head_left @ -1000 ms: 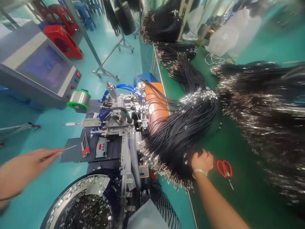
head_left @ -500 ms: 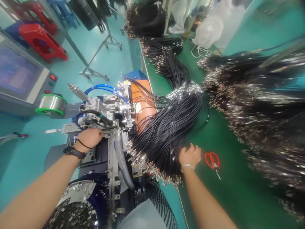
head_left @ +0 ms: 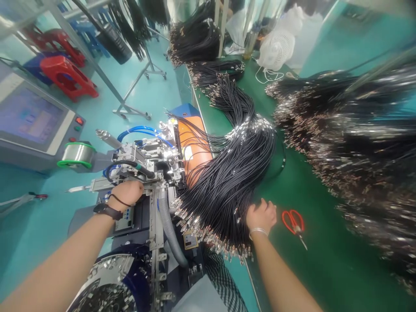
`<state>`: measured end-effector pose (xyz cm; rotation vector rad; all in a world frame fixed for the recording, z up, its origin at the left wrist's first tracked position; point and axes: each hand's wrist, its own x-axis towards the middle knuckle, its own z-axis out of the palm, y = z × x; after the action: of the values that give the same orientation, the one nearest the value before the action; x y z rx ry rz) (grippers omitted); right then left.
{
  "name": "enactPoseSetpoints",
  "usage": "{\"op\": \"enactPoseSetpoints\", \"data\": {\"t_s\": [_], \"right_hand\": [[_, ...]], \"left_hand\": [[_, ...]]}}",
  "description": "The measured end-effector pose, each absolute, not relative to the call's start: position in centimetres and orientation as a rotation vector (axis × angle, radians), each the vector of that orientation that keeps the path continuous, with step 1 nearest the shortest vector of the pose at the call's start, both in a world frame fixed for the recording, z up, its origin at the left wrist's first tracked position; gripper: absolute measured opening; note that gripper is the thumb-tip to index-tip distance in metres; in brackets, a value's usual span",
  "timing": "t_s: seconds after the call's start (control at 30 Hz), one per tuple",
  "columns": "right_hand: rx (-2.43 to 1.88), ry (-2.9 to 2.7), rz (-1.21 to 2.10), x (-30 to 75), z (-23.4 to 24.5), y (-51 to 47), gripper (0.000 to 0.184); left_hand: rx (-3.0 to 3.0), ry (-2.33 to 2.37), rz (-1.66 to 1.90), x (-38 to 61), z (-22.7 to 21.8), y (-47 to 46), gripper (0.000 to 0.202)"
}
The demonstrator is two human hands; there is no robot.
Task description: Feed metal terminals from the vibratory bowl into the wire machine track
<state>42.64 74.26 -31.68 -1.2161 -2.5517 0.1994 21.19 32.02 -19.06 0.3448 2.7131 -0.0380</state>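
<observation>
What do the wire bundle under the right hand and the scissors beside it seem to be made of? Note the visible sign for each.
The black wires look plastic-sheathed: smooth, faintly glossy, bending in soft curves. Their terminals glint like plated metal. The scissors have glossy red handles, probably plastic; the thin blade shines like steel, though it is too small to be sure.

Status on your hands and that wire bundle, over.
Left hand on metal wire-crimping machine. Right hand on bundle of black terminal-tipped wires. Red-handled scissors beside it.
</observation>
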Motion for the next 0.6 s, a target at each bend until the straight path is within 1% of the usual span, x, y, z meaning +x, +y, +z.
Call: {"op": "enactPoseSetpoints", "data": {"t_s": [0.2,0.37,0.47,0.6], "right_hand": [[-1.223,-2.548,0.208,42.6,-31.6,74.2,0.049],[-1.233,-2.552,0.199,42.6,-31.8,74.2,0.049],[-1.232,-2.544,0.207,42.6,-31.8,74.2,0.049],[-1.227,-2.542,0.203,42.6,-31.6,74.2,0.048]], "left_hand": [[0.371,2.648,-0.205,21.1,-18.7,32.2,0.034],[0.443,2.66,-0.32,21.7,-18.7,33.0,0.033],[0.586,2.644,-0.369,21.7,-18.7,33.6,0.031],[0.966,2.512,-0.354,20.9,-18.5,33.8,0.027]]}}
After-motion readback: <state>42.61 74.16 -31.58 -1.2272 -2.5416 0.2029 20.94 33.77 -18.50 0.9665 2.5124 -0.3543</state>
